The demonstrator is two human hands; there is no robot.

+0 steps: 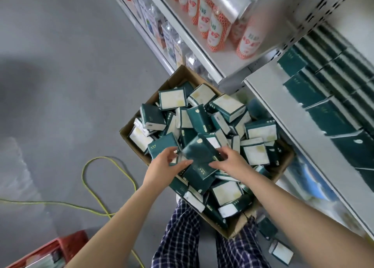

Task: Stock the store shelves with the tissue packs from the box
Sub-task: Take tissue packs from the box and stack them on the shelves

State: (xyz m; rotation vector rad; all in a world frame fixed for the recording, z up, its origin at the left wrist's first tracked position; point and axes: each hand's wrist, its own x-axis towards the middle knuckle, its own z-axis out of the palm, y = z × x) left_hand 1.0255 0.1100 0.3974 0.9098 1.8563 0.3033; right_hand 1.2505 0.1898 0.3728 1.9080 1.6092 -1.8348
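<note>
A cardboard box [183, 74] on the floor is heaped with several dark green and white tissue packs [227, 108]. Both of my hands are at the near side of the heap. My left hand [165, 163] and my right hand [232, 160] flank one dark green tissue pack [199, 153], fingers curled against its left and right edges. That pack sits slightly raised above the pile. On the white shelf [269, 97] to the right, several green packs [315, 89] stand in neat rows.
Orange-and-white bottles [216, 31] fill the shelf section further back. Two loose packs [281, 251] lie on the floor beside the box. A yellow cable [97, 207] loops over the grey floor at left, and a red crate [50, 251] sits at bottom left.
</note>
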